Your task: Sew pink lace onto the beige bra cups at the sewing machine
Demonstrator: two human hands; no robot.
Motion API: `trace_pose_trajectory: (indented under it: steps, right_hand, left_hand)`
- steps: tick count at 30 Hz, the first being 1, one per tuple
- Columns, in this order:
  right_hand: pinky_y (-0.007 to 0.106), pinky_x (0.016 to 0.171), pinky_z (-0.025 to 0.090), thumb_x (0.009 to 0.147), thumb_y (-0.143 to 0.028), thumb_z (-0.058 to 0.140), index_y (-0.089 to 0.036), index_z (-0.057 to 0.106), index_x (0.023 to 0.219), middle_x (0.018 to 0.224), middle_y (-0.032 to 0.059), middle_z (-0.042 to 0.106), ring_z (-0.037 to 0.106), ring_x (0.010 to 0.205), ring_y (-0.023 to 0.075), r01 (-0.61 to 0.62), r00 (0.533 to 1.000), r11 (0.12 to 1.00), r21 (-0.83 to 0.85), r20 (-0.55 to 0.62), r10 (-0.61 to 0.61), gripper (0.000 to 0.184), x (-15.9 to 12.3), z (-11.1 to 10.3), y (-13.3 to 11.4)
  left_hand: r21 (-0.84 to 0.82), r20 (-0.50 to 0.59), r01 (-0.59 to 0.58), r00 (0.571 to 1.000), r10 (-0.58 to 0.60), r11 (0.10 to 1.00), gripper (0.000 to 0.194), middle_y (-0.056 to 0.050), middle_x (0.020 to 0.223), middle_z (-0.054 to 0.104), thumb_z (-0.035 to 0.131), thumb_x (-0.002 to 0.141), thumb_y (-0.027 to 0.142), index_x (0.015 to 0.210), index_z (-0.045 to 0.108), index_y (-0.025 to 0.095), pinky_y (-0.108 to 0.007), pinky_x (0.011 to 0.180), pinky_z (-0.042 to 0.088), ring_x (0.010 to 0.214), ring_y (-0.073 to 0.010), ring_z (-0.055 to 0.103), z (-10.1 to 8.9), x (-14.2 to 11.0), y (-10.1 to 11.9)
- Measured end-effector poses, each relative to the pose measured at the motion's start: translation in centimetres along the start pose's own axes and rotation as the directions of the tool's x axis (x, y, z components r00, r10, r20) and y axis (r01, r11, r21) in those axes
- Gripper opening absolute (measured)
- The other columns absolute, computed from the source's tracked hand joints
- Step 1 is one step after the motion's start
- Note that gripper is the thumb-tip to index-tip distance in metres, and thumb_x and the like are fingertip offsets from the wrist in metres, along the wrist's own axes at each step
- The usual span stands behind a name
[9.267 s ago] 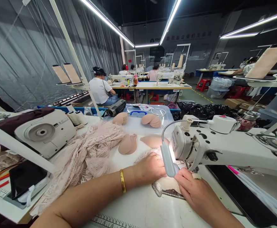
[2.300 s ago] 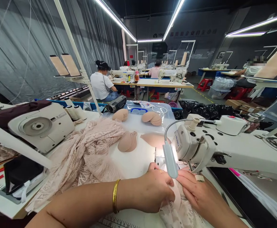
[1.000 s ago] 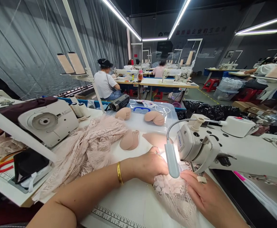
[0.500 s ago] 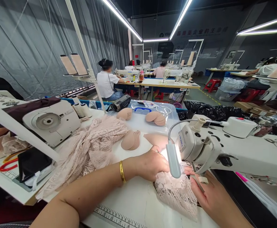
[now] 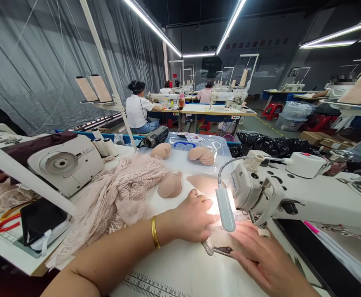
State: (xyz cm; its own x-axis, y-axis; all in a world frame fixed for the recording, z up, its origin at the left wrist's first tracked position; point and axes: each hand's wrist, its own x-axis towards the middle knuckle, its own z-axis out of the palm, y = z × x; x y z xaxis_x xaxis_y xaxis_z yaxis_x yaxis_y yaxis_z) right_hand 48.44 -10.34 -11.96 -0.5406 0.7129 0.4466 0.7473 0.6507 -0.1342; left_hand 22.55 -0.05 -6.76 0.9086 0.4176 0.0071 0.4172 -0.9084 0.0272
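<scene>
At the lit sewing spot of the sewing machine (image 5: 245,189), my left hand (image 5: 191,216) rests with bent fingers apart, fingertips at a pale beige fabric piece (image 5: 218,238). My right hand (image 5: 254,249) lies flat over the right side of that piece, fingers stretched out. A grey lamp (image 5: 225,208) hides the needle area and some fingertips. Under the piece's near edge shows a metal plate (image 5: 223,250) of the machine bed. Behind my left hand lies a single beige cup pad (image 5: 203,184); left of it is a stack of cup pads (image 5: 170,185).
A heap of pink lace (image 5: 118,194) lies to the left. Two more pad stacks sit on a clear plastic box lid (image 5: 180,161). A second machine (image 5: 66,163) stands left. A printed ruler (image 5: 149,284) marks the front of the table. Other people work at machines beyond.
The lace that hung in front of the needle half a second ago no longer shows there, and the metal plate is exposed. My right hand has flattened; my left hand's fingers have spread.
</scene>
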Motion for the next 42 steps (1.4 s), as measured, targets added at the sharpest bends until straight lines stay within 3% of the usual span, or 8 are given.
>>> trace_pose_trajectory:
  steps: [6, 12, 16, 20, 23, 26, 28, 42]
  right_hand:
    - [0.028, 0.061, 0.053, 0.109, -0.017, 0.044, -0.029, 0.066, 0.114, 0.090, 0.0000, 0.071, 0.068, 0.077, 0.0188, -0.090, 0.994, 0.996, -0.017, 0.068, 0.091, 0.025, 0.1, 1.9, 0.0]
    - [0.039, 0.084, 0.061, 0.113, -0.030, 0.041, -0.031, 0.074, 0.114, 0.108, 0.0046, 0.078, 0.073, 0.100, 0.0258, -0.205, 0.978, 0.979, -0.010, 0.020, 0.206, 0.032, -1.3, 1.1, 2.0]
    - [0.041, 0.088, 0.064, 0.112, -0.033, 0.046, -0.034, 0.078, 0.117, 0.115, 0.0040, 0.081, 0.076, 0.110, 0.0284, -0.195, 0.979, 0.981, 0.006, 0.056, 0.194, 0.032, -1.4, -0.2, 2.9]
    - [0.040, 0.087, 0.066, 0.112, -0.028, 0.039, -0.032, 0.078, 0.118, 0.112, 0.0065, 0.080, 0.076, 0.108, 0.0280, -0.260, 0.963, 0.964, 0.057, 0.093, 0.254, 0.040, -1.8, 0.1, 3.1]
    - [0.042, 0.089, 0.065, 0.112, -0.031, 0.037, -0.033, 0.080, 0.108, 0.112, 0.0072, 0.079, 0.075, 0.106, 0.0285, -0.294, 0.952, 0.951, 0.098, 0.123, 0.281, 0.043, -2.3, 0.1, 3.0]
    - [0.037, 0.087, 0.065, 0.112, -0.043, 0.044, -0.035, 0.080, 0.101, 0.111, 0.0041, 0.080, 0.075, 0.104, 0.0275, -0.327, 0.928, 0.923, 0.202, 0.250, 0.275, 0.039, -2.3, -1.1, 2.9]
    - [0.035, 0.088, 0.064, 0.110, -0.053, 0.050, -0.035, 0.082, 0.101, 0.111, 0.0036, 0.081, 0.075, 0.106, 0.0275, -0.357, 0.915, 0.891, 0.279, 0.295, 0.275, 0.038, -1.9, -1.9, 2.7]
    - [0.054, 0.109, 0.058, 0.111, -0.041, 0.048, -0.033, 0.078, 0.133, 0.145, 0.0074, 0.071, 0.065, 0.134, 0.0337, -0.306, 0.947, 0.951, 0.028, 0.107, 0.302, 0.038, -1.5, 2.3, 2.8]
  left_hand:
    - [0.030, 0.085, 0.052, 0.995, -0.054, 0.998, 0.039, -0.015, 0.101, 0.067, 0.070, 0.093, 0.053, 0.099, 0.067, 0.014, -0.044, 0.086, 0.041, 0.094, -0.0313, 0.058, 0.3, 0.0, 2.3]
    - [-0.140, 0.163, -0.065, 0.983, 0.088, 0.988, 0.059, -0.013, 0.116, 0.065, 0.084, 0.081, 0.067, 0.111, 0.066, 0.020, -0.043, 0.088, 0.041, 0.104, -0.0322, 0.059, -1.4, -0.9, 0.9]
    - [-0.302, 0.229, -0.152, 0.947, 0.226, 0.941, 0.052, -0.012, 0.128, 0.066, 0.086, 0.081, 0.059, 0.110, 0.066, 0.020, -0.045, 0.095, 0.040, 0.118, -0.0354, 0.059, -2.8, -0.8, -0.6]
    - [-0.385, 0.251, -0.179, 0.924, 0.289, 0.905, 0.045, -0.007, 0.114, 0.070, 0.091, 0.078, 0.049, 0.104, 0.067, 0.021, -0.040, 0.088, 0.038, 0.112, -0.0323, 0.062, -3.2, -0.8, -1.7]
    - [-0.329, 0.164, -0.219, 0.945, 0.284, 0.919, 0.037, -0.006, 0.114, 0.070, 0.091, 0.081, 0.041, 0.106, 0.069, 0.023, -0.036, 0.079, 0.031, 0.107, -0.0297, 0.062, -2.5, -0.9, -1.6]
    - [-0.237, 0.060, -0.250, 0.961, 0.271, 0.939, 0.014, -0.006, 0.112, 0.072, 0.077, 0.088, 0.020, 0.087, 0.063, 0.020, -0.035, 0.071, 0.022, 0.101, -0.0266, 0.061, -1.4, -0.7, -1.0]
    - [-0.214, 0.036, -0.265, 0.960, 0.279, 0.940, 0.017, -0.004, 0.104, 0.073, 0.068, 0.083, 0.008, 0.079, 0.055, 0.019, -0.035, 0.070, 0.019, 0.095, -0.0242, 0.062, -0.8, -0.4, -0.6]
    - [-0.151, -0.079, -0.268, 0.963, 0.258, 0.952, 0.024, 0.000, 0.098, 0.073, 0.063, 0.079, -0.005, 0.081, 0.064, 0.020, -0.038, 0.080, 0.022, 0.095, -0.0208, 0.059, 0.5, 1.4, -2.0]
